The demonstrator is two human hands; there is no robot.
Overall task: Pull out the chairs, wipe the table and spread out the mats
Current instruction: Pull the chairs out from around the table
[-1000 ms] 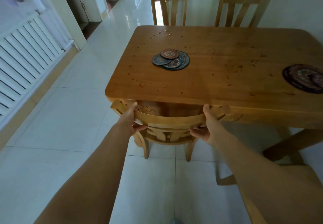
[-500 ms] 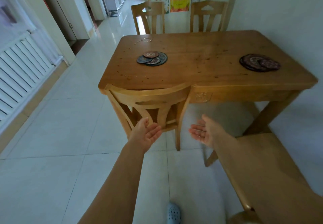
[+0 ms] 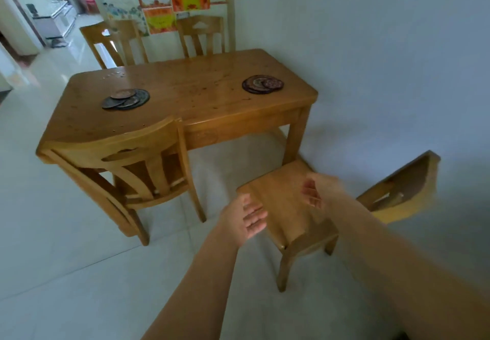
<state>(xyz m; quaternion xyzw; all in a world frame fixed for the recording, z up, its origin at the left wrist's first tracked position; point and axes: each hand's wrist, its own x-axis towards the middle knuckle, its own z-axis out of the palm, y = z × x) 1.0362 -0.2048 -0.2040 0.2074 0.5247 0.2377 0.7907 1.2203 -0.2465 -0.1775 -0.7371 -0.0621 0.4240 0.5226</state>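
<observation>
A wooden chair (image 3: pixel 291 207) is seen drawn well clear of the tabletop (image 3: pixel 185 95), its seat turned toward the viewer and its back toward the wall, while a second chair (image 3: pixel 132 164) is left close against the near edge. Two stacks of round mats (image 3: pixel 126 98) (image 3: pixel 263 84) are laid on the tabletop, well apart. Both grips are released: the left hand (image 3: pixel 245 217) and right hand (image 3: pixel 318 192) are held open above the seat, nothing grasped.
</observation>
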